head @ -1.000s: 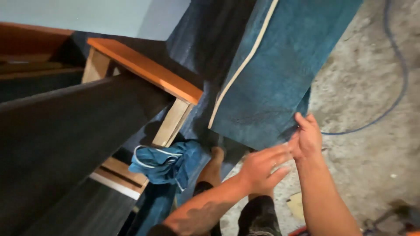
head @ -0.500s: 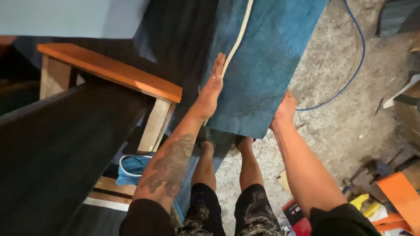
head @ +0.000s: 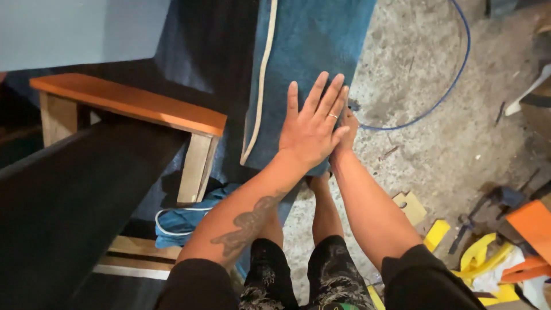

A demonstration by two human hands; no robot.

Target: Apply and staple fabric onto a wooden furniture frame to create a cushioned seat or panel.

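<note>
A blue fabric-covered panel (head: 313,51) with a cream piping line down its left side stands in front of me. My left hand (head: 313,126) lies flat on its lower part, fingers spread, a ring on one finger. My right hand (head: 346,133) is partly hidden behind the left one at the panel's lower right corner, its fingers curled at the edge. My bare legs show below the arms.
A wooden frame with an orange top rail (head: 132,100) stands at the left, dark fabric (head: 74,201) below it. Bunched blue cloth (head: 186,221) lies on the floor. A blue cable (head: 453,74) loops over the concrete. Orange and yellow scraps (head: 505,252) lie at the right.
My left hand has moved down from the piping onto the lower panel and lies flat. My right hand has come up close beside it at the corner.
</note>
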